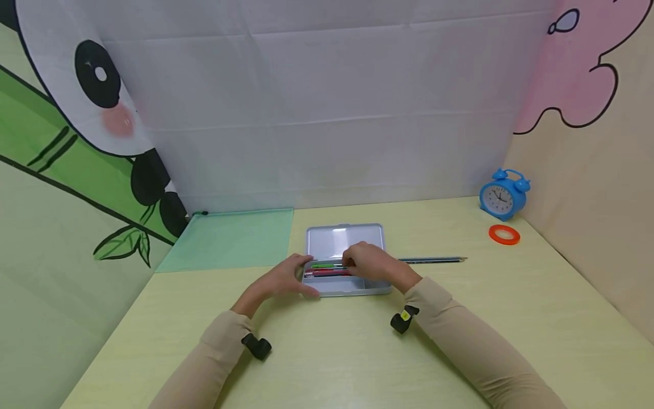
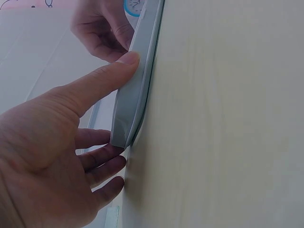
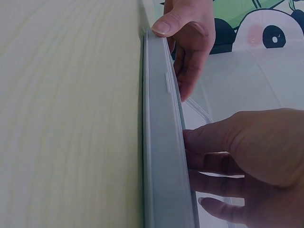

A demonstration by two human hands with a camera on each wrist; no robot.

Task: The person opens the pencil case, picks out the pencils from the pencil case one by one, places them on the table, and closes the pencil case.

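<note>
A pale grey pencil case (image 1: pixel 339 287) lies with its lid (image 1: pixel 325 241) raised at the back. Inside its tray are a green pencil (image 1: pixel 324 265) and red pens or pencils (image 1: pixel 327 272). My left hand (image 1: pixel 286 278) grips the case's left end; in the left wrist view its thumb (image 2: pixel 107 78) presses the front wall. My right hand (image 1: pixel 370 262) reaches down into the tray with bent fingers. The front wall covers its fingertips in the right wrist view, so what they hold cannot be told. A dark striped pencil (image 1: pixel 434 260) extends rightward from behind this hand, its other end hidden.
A mint-green sheet (image 1: pixel 230 241) covers the table's back left. At the back right stand a blue alarm clock (image 1: pixel 501 196) and an orange-red ring (image 1: pixel 504 234), perhaps a tape roll. A white cloth backdrop (image 1: pixel 332 113) hangs behind the table (image 1: pixel 327 358).
</note>
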